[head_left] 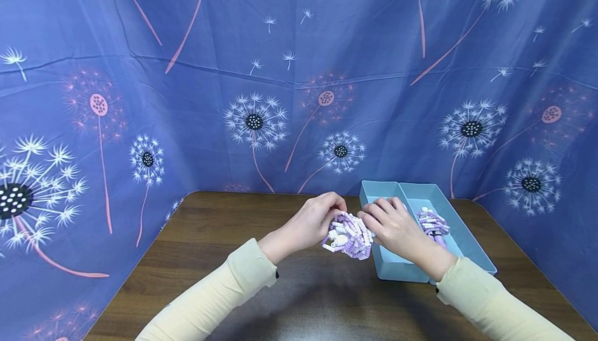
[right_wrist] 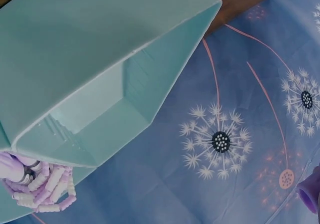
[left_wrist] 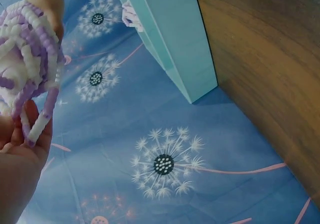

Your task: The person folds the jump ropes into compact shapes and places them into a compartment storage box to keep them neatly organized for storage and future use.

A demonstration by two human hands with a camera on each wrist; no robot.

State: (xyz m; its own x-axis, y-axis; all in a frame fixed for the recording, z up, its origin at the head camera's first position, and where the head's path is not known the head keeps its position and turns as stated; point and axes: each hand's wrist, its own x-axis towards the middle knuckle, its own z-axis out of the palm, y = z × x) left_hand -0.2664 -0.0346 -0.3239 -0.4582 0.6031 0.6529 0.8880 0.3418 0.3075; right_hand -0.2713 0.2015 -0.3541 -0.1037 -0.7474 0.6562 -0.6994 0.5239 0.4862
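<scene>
A bundled beaded jump rope (head_left: 350, 237), purple and white, is held up over the table in front of me. My left hand (head_left: 306, 224) grips it from the left, and the left wrist view has fingers (left_wrist: 42, 134) around a loop at its lower end. At the bundle's right side, the curled fingers of my right hand (head_left: 394, 227) hold it. That hand overlaps the left compartment of the light blue bin (head_left: 402, 272). A purple handle end (right_wrist: 309, 191) shows at the right edge of the right wrist view.
A second beaded jump rope (head_left: 433, 222) with a purple handle lies in the bin's right compartment. The bin stands on the right part of the brown wooden table (head_left: 196, 263). Blue dandelion-print cloth (head_left: 294, 123) hangs behind and along both sides.
</scene>
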